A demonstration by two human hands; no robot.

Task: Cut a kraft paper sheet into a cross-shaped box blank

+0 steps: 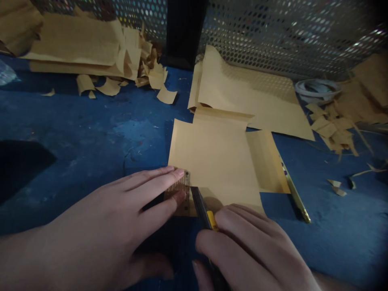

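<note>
Black and yellow, the cutter (201,206) sits in your right hand (251,250), fingers curled round its handle, its tip by the edge of the clear ruler (187,190). Your left hand (118,206) is spread wide, fingertips pressing that ruler onto the near left part of the cut brown paper (221,157), which lies on the blue table (121,125). A pencil (295,196) lies along the paper's right flap. Farther off, beside a larger brown sheet (260,95), rests a whitish round item (318,97), dish or roll, you cannot tell; its inside is blurred. Behind stands a perforated panel (266,36).
</note>
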